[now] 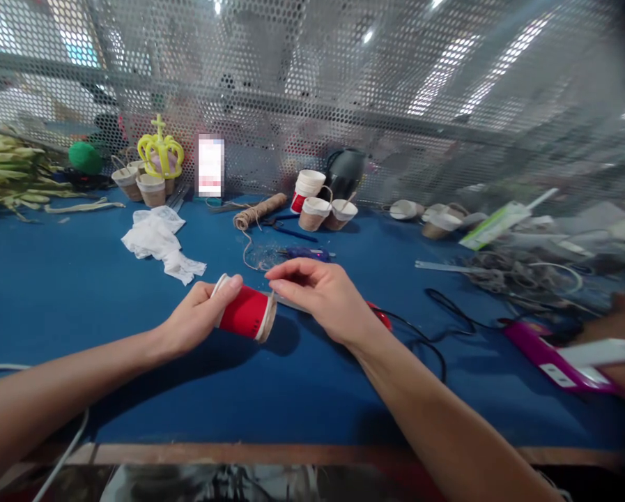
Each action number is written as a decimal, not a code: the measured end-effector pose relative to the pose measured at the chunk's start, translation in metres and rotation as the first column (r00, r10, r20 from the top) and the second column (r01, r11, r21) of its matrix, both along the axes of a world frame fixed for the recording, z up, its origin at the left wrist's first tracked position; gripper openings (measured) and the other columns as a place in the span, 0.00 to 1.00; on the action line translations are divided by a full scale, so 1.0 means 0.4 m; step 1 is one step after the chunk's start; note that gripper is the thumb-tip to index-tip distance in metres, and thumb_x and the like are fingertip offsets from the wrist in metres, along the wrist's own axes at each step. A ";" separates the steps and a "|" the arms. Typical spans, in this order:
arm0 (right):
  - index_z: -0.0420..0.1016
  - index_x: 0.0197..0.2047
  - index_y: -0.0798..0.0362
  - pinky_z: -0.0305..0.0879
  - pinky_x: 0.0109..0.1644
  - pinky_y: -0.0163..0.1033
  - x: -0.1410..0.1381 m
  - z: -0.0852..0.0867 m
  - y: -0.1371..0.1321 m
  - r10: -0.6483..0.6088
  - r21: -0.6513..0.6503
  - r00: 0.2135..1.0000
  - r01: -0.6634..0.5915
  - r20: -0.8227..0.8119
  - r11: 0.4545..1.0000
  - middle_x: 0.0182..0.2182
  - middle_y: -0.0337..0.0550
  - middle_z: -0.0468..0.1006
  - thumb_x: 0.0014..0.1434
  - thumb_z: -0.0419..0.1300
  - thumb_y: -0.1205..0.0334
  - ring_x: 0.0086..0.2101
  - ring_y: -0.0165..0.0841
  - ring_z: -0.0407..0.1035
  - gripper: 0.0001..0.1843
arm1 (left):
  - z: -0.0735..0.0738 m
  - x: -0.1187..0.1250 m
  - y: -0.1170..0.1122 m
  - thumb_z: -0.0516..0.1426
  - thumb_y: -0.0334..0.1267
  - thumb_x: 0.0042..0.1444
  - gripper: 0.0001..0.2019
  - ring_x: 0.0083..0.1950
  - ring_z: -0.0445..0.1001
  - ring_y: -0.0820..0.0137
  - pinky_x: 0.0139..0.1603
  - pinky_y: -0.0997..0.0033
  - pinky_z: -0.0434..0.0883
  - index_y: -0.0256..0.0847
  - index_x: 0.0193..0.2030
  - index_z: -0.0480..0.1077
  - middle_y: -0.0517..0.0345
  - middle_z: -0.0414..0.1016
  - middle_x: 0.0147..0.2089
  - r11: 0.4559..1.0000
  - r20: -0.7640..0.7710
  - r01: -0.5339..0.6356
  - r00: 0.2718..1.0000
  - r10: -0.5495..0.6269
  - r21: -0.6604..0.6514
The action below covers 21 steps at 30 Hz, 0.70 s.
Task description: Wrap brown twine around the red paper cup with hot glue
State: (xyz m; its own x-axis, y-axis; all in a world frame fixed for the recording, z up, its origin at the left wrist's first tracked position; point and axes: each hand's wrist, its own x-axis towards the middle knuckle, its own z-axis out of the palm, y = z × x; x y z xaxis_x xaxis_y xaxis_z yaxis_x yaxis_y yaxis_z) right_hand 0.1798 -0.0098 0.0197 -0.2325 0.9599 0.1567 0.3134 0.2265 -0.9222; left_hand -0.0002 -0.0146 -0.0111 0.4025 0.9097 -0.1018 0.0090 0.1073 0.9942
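Note:
My left hand (200,314) grips a red paper cup (243,311) with a white rim, tilted on its side above the blue table. A band of tan twine (267,322) sits around the cup's right end. At that end, the thumb and forefinger of my right hand (325,296) are pinched together, with a thin strand seeming to run from them down to the band. Just beyond my right hand lies a blue glue gun-like tool (306,254), partly hidden. A roll of twine (260,210) rests farther back, its loose strand trailing toward my hands.
Twine-wrapped cups (315,213) stand at the back beside a dark jug (346,171). Left of them are a crumpled white cloth (158,237), a yellow crown (160,150) and a lit phone (210,167). Black cable (442,328) crosses the right side, near another person's blurred hand (618,335) and a purple object (550,362).

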 end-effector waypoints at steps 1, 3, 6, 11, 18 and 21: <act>0.75 0.31 0.54 0.63 0.35 0.35 0.001 -0.001 -0.001 -0.009 0.001 1.000 0.009 -0.005 1.000 0.28 0.38 0.76 0.48 0.61 0.64 0.29 0.27 0.67 0.05 | 0.001 0.000 0.000 0.49 0.57 0.50 0.25 0.17 0.51 0.80 0.19 0.77 0.52 0.36 0.17 0.63 0.66 0.58 0.15 1.000 0.003 0.001 1.000 -0.001 -0.003; 0.75 0.31 0.54 0.63 0.34 0.35 0.002 0.002 -0.005 -0.023 0.017 1.000 0.024 -0.010 1.000 0.28 0.38 0.76 0.48 0.61 0.65 0.28 0.27 0.67 0.05 | 0.002 0.001 0.000 0.50 0.56 0.50 0.24 0.17 0.50 0.80 0.19 0.77 0.52 0.36 0.17 0.63 0.66 0.57 0.14 1.000 0.008 0.002 1.000 -0.002 -0.010; 0.75 0.31 0.54 0.62 0.32 0.34 0.003 0.013 -0.017 -0.050 0.063 0.999 0.048 0.018 0.997 0.27 0.38 0.76 0.49 0.60 0.65 0.27 0.27 0.66 0.04 | 0.002 0.003 0.002 0.50 0.56 0.50 0.24 0.17 0.50 0.80 0.19 0.77 0.52 0.36 0.17 0.63 0.66 0.58 0.15 1.000 0.007 -0.002 1.000 0.002 -0.018; 0.75 0.30 0.54 0.62 0.31 0.35 0.005 0.015 -0.026 -0.076 0.116 0.993 0.066 0.090 0.991 0.26 0.38 0.76 0.49 0.60 0.65 0.26 0.27 0.66 0.04 | 0.002 0.007 0.001 0.50 0.56 0.50 0.24 0.18 0.50 0.80 0.19 0.77 0.50 0.37 0.17 0.61 0.66 0.57 0.15 0.999 -0.050 -0.015 0.999 0.013 -0.031; 0.75 0.31 0.55 0.65 0.34 0.35 0.008 0.004 -0.014 -0.078 0.094 0.988 0.066 0.132 0.993 0.28 0.39 0.78 0.49 0.60 0.66 0.28 0.28 0.69 0.04 | 0.009 0.006 -0.002 0.50 0.55 0.50 0.23 0.18 0.51 0.80 0.20 0.77 0.52 0.37 0.17 0.61 0.66 0.58 0.15 0.999 -0.057 0.001 0.998 -0.003 -0.037; 0.76 0.30 0.55 0.65 0.34 0.35 0.008 0.000 -0.012 -0.080 0.090 0.987 0.068 0.137 0.994 0.28 0.39 0.78 0.49 0.60 0.66 0.29 0.28 0.69 0.04 | 0.008 0.007 -0.001 0.50 0.55 0.50 0.23 0.17 0.52 0.80 0.20 0.77 0.53 0.37 0.17 0.62 0.66 0.59 0.15 1.000 -0.059 0.004 0.998 -0.005 -0.031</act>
State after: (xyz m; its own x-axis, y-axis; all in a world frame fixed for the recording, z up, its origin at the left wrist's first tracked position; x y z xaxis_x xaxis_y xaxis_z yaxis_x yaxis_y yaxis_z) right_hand 0.1830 -0.0144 0.0198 -0.1870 0.9598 0.2093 0.4567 0.2735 -0.8465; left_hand 0.0025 -0.0149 -0.0081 0.3990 0.9040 -0.1536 0.0683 0.1377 0.9881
